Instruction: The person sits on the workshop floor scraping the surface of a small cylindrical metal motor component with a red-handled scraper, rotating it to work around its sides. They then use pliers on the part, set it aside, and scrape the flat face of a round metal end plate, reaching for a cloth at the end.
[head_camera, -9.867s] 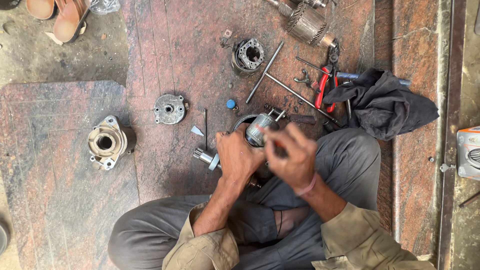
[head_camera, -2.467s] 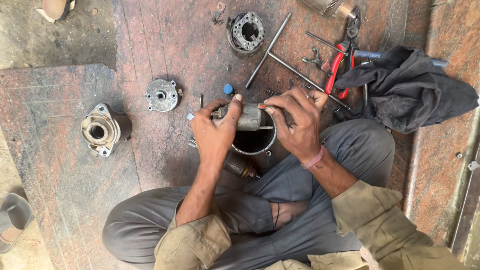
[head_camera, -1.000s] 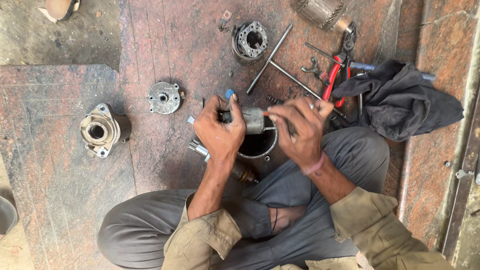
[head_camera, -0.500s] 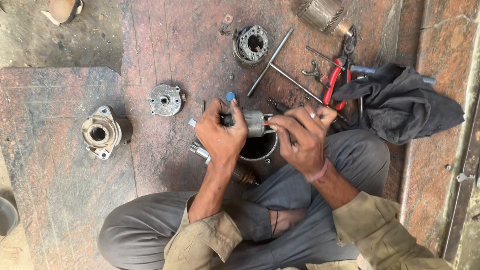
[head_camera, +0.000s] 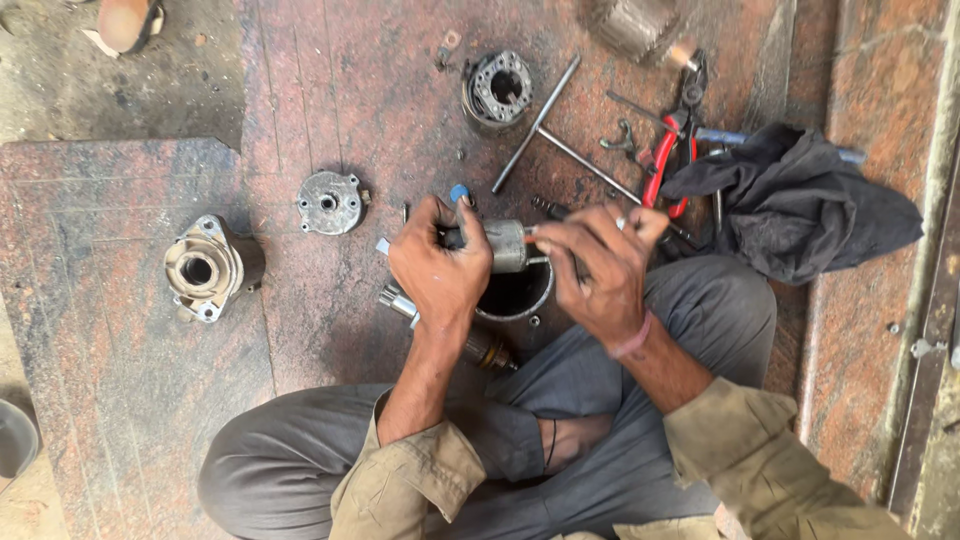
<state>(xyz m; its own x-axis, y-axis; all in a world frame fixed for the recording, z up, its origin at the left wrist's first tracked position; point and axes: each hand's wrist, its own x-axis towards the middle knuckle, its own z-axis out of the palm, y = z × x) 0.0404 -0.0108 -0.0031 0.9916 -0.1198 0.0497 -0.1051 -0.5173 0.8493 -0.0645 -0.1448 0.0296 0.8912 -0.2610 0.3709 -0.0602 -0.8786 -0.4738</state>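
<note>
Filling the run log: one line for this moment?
left hand: grips metal cylinder | right hand: at cylinder's end | floor: parts

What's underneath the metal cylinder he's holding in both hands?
Under the metal cylinder sits an open round housing with a dark hollow. The left hand and right hand cover its sides.

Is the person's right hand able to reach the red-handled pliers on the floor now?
Probably yes: the red-handled pliers lie uncovered just beyond the right hand, though that hand is busy at the small metal cylinder.

Left hand (head_camera: 438, 272) hides much of metal cylinder (head_camera: 503, 245).
</note>
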